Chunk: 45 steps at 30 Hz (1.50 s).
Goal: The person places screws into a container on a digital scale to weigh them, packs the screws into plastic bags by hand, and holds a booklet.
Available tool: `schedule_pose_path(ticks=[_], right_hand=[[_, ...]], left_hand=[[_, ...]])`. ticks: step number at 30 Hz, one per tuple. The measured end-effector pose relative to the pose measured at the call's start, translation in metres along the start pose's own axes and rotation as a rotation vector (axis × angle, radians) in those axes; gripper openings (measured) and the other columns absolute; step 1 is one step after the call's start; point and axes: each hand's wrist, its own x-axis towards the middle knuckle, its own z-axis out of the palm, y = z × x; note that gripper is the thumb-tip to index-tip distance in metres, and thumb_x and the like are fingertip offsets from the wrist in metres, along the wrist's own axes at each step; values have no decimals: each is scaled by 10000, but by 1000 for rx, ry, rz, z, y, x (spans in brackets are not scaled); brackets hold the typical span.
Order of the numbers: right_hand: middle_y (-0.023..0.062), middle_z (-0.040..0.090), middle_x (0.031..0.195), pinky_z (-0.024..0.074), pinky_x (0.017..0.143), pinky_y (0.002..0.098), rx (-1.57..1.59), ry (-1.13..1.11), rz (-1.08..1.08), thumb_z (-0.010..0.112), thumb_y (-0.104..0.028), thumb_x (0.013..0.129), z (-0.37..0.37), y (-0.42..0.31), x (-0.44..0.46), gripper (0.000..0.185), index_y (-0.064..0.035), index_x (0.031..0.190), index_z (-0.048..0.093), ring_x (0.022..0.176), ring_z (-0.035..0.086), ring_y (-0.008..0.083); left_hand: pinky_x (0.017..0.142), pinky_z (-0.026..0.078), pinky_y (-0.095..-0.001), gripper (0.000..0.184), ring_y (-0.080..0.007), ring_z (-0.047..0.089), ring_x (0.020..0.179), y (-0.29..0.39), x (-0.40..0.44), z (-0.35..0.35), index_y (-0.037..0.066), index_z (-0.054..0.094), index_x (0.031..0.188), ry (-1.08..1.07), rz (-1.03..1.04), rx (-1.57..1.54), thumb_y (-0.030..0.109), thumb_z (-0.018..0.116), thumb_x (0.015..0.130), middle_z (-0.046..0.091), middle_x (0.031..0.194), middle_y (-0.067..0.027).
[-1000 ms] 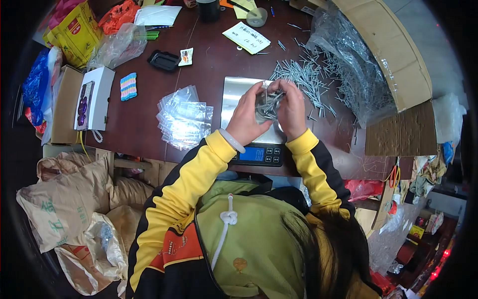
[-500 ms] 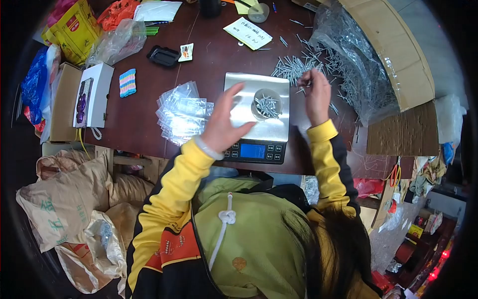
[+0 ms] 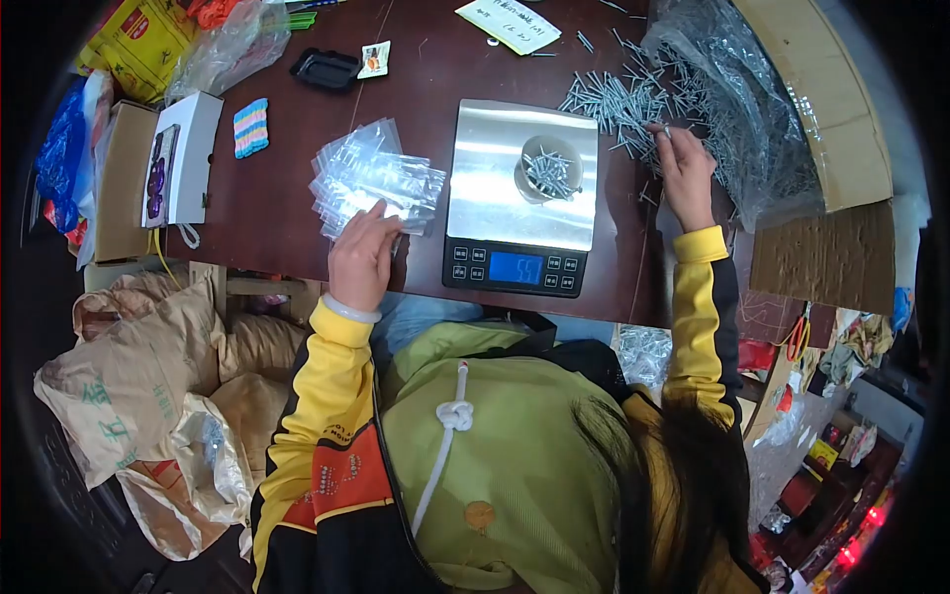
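My left hand [image 3: 363, 259] is at the near edge of a fanned pile of clear plastic bags [image 3: 361, 178], its bent fingers closed on a bag there. My right hand [image 3: 687, 170] is at the loose heap of silver screws [image 3: 618, 104], thumb and fingertips pinched on screws; how many is hidden. Between the hands lies a digital scale [image 3: 485, 213] with a steel plate and lit blue display. On its plate stands a small round cup [image 3: 531, 188] holding several screws [image 3: 551, 170].
A torn plastic sack [image 3: 732, 109] of screws lies in an open cardboard box [image 3: 841, 109] at right. Behind are a handwritten note [image 3: 510, 24], a black tray [image 3: 325, 69] and a small packet [image 3: 375, 59]. A striped cloth [image 3: 251, 129] and white box [image 3: 193, 158] are at left.
My left hand has moved from beside the cup, left onto the plastic bags, and its fingers have closed. My right hand has moved rightward along the screw heap. The view has shifted.
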Motion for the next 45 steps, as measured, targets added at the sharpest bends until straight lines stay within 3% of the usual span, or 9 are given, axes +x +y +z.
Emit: schedule_pose_path(ticks=[4, 8, 14, 23, 32, 35, 39, 42, 45], right_hand=[[47, 644, 812, 437, 648, 263, 498, -39, 223, 525, -161, 952, -3, -11, -4, 204, -64, 1064, 666, 712, 584, 129], [10, 606, 752, 442, 649, 236, 697, -94, 329, 528, -184, 964, -1, -12, -9, 214, -36, 1038, 664, 698, 542, 57], [71, 624, 736, 446, 615, 285, 320, -61, 233, 581, -193, 925, 6, -14, -14, 189, -50, 1010, 670, 657, 579, 155], [91, 658, 957, 463, 739, 332, -157, 108, -129, 649, -133, 830, -4, -36, -9, 205, -85, 1028, 676, 907, 610, 267], [123, 604, 1000, 461, 826, 327, 972, -573, -287, 600, -137, 887, -28, -164, -18, 263, -11, 1118, 593, 905, 590, 241], [77, 572, 861, 439, 734, 299, 1152, -740, -163, 588, -127, 902, -19, -169, -34, 127, -9, 947, 572, 799, 553, 195], [54, 569, 771, 429, 685, 300, 1163, -671, -249, 605, -102, 890, -20, -166, -37, 111, -7, 839, 580, 748, 540, 158], [61, 588, 791, 428, 697, 304, 1189, -583, -33, 614, -96, 880, -25, -154, -35, 112, -8, 815, 591, 755, 542, 157], [74, 620, 873, 438, 783, 299, 1070, -516, -129, 622, -95, 869, -26, -150, -27, 92, -6, 891, 620, 810, 562, 171]], left_hand=[[827, 518, -383, 138, -342, 635, 983, 18, 6, 3, 8, 652, 948, -7, -286, -201, -15, 626, 814, 657, 993, -169], [757, 526, -358, 146, -353, 645, 905, 13, 9, 1, 4, 648, 957, 19, -104, -153, -30, 614, 819, 656, 1031, -178], [745, 526, -348, 162, -330, 660, 906, 9, 6, -1, 8, 661, 964, 49, -121, -218, -38, 616, 816, 665, 1050, -185], [663, 516, -304, 157, -259, 659, 736, 23, 18, -11, 15, 684, 965, 137, -79, -221, -23, 613, 830, 669, 895, -146], [529, 462, -275, 119, -148, 584, 574, 104, 32, -37, 29, 684, 808, -129, -11, -580, 81, 765, 739, 604, 669, -70], [505, 420, -270, 195, -143, 541, 525, 116, 36, -29, 14, 644, 864, -80, -36, -870, 50, 776, 726, 598, 657, -49], [601, 433, -263, 153, -178, 544, 637, 112, 37, -33, 46, 574, 784, -269, 149, -858, 59, 726, 776, 588, 727, -52], [691, 432, -294, 162, -235, 593, 772, 111, 41, -31, 74, 576, 742, -107, 147, -752, 60, 738, 737, 580, 764, -38], [758, 417, -338, 231, -268, 582, 1003, 104, 46, -37, 83, 517, 655, 1, 304, -630, 40, 738, 708, 585, 929, -80]])
